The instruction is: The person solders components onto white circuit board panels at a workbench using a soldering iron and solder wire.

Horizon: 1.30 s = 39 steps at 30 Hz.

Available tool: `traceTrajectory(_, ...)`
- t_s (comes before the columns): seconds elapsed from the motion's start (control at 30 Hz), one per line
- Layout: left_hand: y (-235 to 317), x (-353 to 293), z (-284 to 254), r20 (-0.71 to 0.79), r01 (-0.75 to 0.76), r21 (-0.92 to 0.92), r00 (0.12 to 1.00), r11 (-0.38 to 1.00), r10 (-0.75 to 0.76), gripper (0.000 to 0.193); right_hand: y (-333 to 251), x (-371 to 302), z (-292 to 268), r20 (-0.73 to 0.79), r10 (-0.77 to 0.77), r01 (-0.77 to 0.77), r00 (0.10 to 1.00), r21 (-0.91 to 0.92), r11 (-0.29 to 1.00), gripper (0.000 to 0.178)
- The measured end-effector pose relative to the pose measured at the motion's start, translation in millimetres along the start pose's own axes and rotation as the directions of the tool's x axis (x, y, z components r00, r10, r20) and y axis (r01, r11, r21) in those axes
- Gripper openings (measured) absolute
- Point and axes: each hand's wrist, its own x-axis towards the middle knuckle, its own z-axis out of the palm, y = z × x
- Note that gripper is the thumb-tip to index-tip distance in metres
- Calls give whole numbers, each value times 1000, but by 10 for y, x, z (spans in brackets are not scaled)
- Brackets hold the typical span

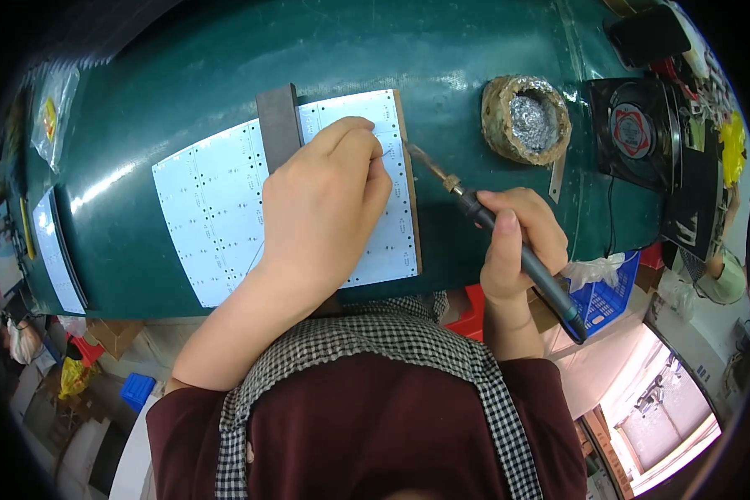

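Note:
My right hand [521, 242] is closed round the dark handle of a soldering iron [508, 246]. Its metal tip points up and left, close to the right edge of a white circuit board panel [217, 208]. Over the panel, my left hand [325, 200] pinches a thin solder wire [387, 153], whose short end pokes out toward the iron's tip. More of the thin wire shows beside my left wrist. A dark grey bar [277, 125] lies across the panel, partly hidden by my left hand. Whether tip and wire touch is too small to tell.
Right of the iron's tip stands a round, crusted pot [527, 121] lined with shiny metal. A black fan [633, 129] is farther right. At the left of the green table [183, 75] lie a stack of boards [58, 250] and a plastic bag [54, 121]. A blue basket [604, 296] sits lower right.

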Motion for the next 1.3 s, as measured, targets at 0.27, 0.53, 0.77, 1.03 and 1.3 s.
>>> traceTrajectory(0.27,40,12,51,-34,-1,81,999,997,4,7,-9,-23,45,-5,50,-50,999,-5,999,9)
traceTrajectory(0.53,48,3,71,-30,7,91,1000,996,-5,6,-1,-17,60,3,5,-5,1000,-19,1000,8)
traceTrajectory(0.77,39,-42,76,-18,-15,139,1000,990,18,7,-32,-106,33,14,-17,18,1000,-35,999,9)
traceTrajectory(1.03,138,-294,41,53,-13,-117,998,993,19,8,-76,-232,-90,-28,-59,58,998,-37,998,11)
traceTrajectory(1.3,81,-290,99,-14,-38,-85,999,996,37,11,-74,-283,-78,-14,-61,60,998,-19,998,10)
